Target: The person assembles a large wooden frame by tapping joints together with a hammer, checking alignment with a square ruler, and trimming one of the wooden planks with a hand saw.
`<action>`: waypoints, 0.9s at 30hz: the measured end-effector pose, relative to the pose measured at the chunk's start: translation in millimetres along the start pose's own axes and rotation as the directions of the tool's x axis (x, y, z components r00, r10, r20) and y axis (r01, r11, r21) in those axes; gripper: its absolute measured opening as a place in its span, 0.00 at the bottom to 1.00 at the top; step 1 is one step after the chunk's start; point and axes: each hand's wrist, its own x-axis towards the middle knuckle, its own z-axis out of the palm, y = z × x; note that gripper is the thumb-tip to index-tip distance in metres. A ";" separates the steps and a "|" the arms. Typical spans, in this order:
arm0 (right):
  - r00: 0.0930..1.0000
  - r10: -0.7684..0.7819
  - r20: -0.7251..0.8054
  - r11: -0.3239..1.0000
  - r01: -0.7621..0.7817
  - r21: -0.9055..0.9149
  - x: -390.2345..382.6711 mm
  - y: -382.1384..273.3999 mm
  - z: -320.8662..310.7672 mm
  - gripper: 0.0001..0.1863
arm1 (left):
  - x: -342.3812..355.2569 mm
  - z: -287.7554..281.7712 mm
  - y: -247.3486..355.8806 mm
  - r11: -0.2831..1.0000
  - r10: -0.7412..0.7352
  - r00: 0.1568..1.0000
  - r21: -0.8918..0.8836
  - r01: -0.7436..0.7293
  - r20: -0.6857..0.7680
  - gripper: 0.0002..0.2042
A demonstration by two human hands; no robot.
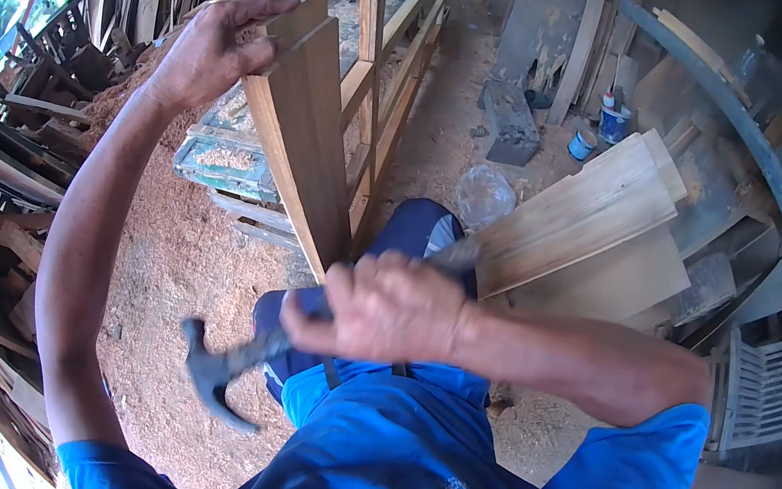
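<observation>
My left hand (224, 42) grips the top end of a tall wooden board (303, 120), its fingers and thumb closed over the edge. The board leans upright, its lower end close to my knees. A claw hammer (215, 375) is in my closed right hand (387, 305), held across the front of my body. The hammer's dark head hangs at the lower left, apart from the board, and the handle's end sticks out beyond my fist. Behind the board stands a wooden frame (370, 49) of posts and long rails.
A low worn greenish bench (231, 165) stands left of the board. Wide planks (588, 213) lean at the right, near a clear plastic bag (486, 196), a grey block (508, 125) and blue tubs (582, 145). Wood shavings (178, 284) cover the floor; scrap timber (54, 63) is piled left.
</observation>
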 end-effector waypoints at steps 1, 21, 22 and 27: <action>1.000 0.003 -0.008 1.000 -0.003 -0.002 2.5 14.8 6.3 0.19 | 1.7 1.0 0.6 1.000 -0.015 1.000 0.002 0.015 -0.013 0.27; 0.996 0.088 0.002 0.988 -0.088 0.129 -0.3 -16.2 -4.9 0.16 | 19.4 21.2 -15.6 0.975 -0.112 0.993 -0.193 0.106 -0.022 0.23; 0.996 0.084 0.000 0.988 -0.084 0.129 -9.3 -4.4 3.6 0.16 | 19.8 19.3 -13.4 0.976 -0.097 0.995 -0.199 0.089 -0.029 0.23; 0.816 0.511 0.269 0.854 -0.517 -0.053 -5.6 45.5 44.0 0.18 | 28.2 18.8 -15.4 0.995 -0.059 0.997 -0.087 0.054 -0.056 0.23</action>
